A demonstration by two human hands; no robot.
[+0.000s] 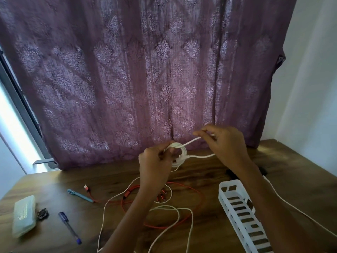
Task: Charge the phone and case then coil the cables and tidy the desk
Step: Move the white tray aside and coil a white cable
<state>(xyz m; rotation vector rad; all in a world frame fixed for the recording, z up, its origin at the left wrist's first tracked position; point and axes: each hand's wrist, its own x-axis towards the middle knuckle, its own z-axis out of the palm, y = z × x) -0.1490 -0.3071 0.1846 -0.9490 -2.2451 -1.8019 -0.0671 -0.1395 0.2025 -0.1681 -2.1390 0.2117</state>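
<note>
White cable coil (184, 152) pinched in our left hand (155, 163); our right hand (228, 145), at 2 o'clock, grips its loose strand

White basket (242, 214) cut off at bottom edge; loose white cable (192, 219) too; dark object (263, 170) (behind right forearm (255, 190)) mostly hidden.

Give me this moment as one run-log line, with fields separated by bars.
step: coiling | left hand: holds white cable coil | right hand: pinches free strand | desk: red cable uncoiled
</note>
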